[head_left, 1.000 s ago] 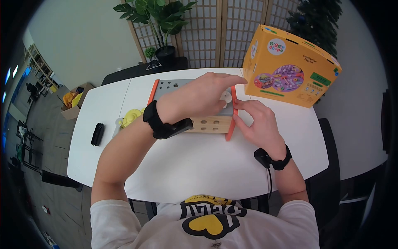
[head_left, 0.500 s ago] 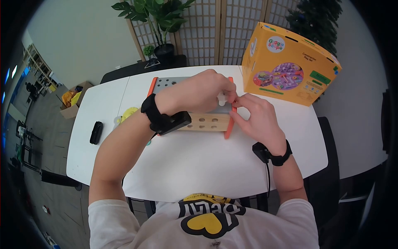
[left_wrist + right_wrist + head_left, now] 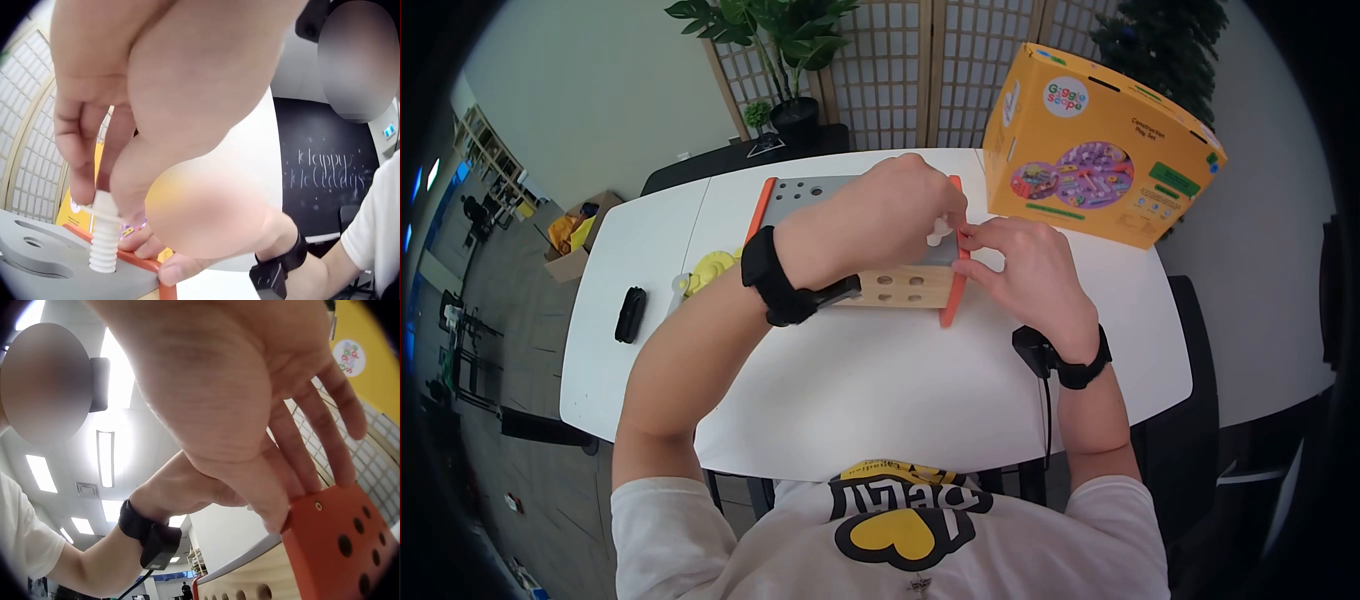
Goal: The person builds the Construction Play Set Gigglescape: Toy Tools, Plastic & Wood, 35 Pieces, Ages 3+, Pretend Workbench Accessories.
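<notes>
In the head view, a toy workbench (image 3: 900, 285) with a grey top, pale wooden front and orange end panels stands on the white table. My left hand (image 3: 885, 210) reaches over its top. The left wrist view shows a white plastic screw (image 3: 104, 247) upright at the grey top (image 3: 69, 250), its head pinched between my left thumb and fingers. At the right end, my right hand (image 3: 1030, 265) grips the orange end panel (image 3: 331, 544). Its thumb lies on the near side, with fingertips at the panel's upper edge.
Behind and to the right stands a yellow play set box (image 3: 1100, 150). Left of the workbench lie yellow toy parts (image 3: 712, 268), partly behind my left forearm, and a black case (image 3: 631, 314). A potted plant (image 3: 795, 110) stands beyond the table.
My left hand's fingers, stretched out over the white screw a second ago, have drawn in and now pinch it. My right hand stays on the end panel.
</notes>
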A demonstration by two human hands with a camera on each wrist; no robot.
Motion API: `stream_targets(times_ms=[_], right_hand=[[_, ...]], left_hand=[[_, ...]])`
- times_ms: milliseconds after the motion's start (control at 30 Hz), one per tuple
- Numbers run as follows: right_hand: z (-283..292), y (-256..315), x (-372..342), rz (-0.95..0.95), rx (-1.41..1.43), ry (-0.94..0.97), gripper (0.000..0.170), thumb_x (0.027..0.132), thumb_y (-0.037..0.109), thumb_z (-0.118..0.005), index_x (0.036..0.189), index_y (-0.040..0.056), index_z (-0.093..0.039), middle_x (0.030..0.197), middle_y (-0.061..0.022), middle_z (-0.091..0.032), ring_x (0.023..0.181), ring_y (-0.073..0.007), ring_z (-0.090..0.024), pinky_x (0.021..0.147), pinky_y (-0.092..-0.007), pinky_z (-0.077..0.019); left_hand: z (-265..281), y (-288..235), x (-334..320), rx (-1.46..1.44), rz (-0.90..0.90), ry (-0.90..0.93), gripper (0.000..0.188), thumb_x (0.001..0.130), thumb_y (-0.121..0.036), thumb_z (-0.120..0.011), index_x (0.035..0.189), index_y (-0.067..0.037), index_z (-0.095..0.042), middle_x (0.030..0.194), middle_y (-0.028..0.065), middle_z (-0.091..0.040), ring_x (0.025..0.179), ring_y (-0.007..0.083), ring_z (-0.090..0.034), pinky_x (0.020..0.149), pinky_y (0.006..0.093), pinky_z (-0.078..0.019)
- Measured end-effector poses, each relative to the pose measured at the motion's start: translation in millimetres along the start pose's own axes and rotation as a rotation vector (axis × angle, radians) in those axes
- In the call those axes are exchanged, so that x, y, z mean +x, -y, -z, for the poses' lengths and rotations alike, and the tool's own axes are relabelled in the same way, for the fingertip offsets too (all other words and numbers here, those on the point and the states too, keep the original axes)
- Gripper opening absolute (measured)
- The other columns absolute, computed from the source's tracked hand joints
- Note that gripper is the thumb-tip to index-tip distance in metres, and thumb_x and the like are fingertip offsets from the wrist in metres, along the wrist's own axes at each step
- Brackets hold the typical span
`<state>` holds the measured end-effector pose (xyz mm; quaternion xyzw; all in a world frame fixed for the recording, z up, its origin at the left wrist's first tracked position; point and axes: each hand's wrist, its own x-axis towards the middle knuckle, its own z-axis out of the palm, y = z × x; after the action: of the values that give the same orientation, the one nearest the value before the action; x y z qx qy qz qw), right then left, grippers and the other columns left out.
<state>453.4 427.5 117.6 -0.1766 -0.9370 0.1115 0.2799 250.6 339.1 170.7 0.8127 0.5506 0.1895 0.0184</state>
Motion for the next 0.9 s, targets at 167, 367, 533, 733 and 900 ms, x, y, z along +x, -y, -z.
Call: stream_targets(times_ms=[167,367,533,733,900], right_hand=[[2.8,1.9,0.8,0.002,-0.03,0.028,0.02,0.081,0.024,-0.082,0.091,0.0077,-0.078,0.083,-0.0098,-0.074,0.076,-0.0309,-0.071,0.068,-0.0398,-0.0553],[3.0,1.7,-0.4,0.026,-0.036,0.017,0.022,0.082,0.025,-0.082,0.095,0.0069,-0.079,0.082,-0.0111,-0.074,0.075,-0.031,-0.071,0.067,-0.0392,-0.0557],[4.5,1.8,-0.1,0.01,-0.039,0.037,0.023,0.082,0.025,-0.082,0.095,0.0068,-0.079,0.083,-0.0116,-0.075,0.073,-0.0314,-0.072,0.067,-0.0389,-0.056],[5.5,3.6,1.7,-0.03,-0.018,0.069,0.022,0.08,0.025,-0.084,0.094,0.0074,-0.08,0.081,-0.0114,-0.075,0.072,-0.0312,-0.072,0.066,-0.0383,-0.0556],[4.5,2.7,1.3,-0.037,-0.014,0.07,0.022,0.081,0.025,-0.083,0.095,0.0078,-0.08,0.083,-0.0112,-0.075,0.072,-0.031,-0.072,0.067,-0.0381,-0.0559]], left_hand=[[1.8,-12.5,1.0,-0.051,0.032,-0.138,0.014,0.085,-0.011,-0.076,0.092,0.002,-0.075,0.082,0.0169,-0.071,0.082,0.0355,-0.07,0.075,0.04,-0.0565],[-4.7,-10.2,5.3,0.227,0.178,0.013,0.014,0.084,-0.011,-0.076,0.091,0.002,-0.076,0.086,0.0183,-0.072,0.083,0.0341,-0.07,0.076,0.0399,-0.0563],[1.6,0.4,2.6,-0.03,0.017,0.036,0.014,0.084,-0.009,-0.075,0.093,0.001,-0.077,0.089,0.0179,-0.073,0.086,0.0339,-0.07,0.078,0.0394,-0.0562],[-1.0,-6.4,1.3,-0.011,0.01,-0.085,0.016,0.085,-0.013,-0.075,0.094,0.0,-0.077,0.087,0.0186,-0.071,0.084,0.0338,-0.069,0.076,0.0409,-0.0557],[-3.1,-5.9,6.7,0.155,0.157,0.042,0.014,0.086,-0.012,-0.074,0.094,-0.001,-0.077,0.082,0.0173,-0.07,0.079,0.0331,-0.069,0.074,0.0411,-0.0557]])
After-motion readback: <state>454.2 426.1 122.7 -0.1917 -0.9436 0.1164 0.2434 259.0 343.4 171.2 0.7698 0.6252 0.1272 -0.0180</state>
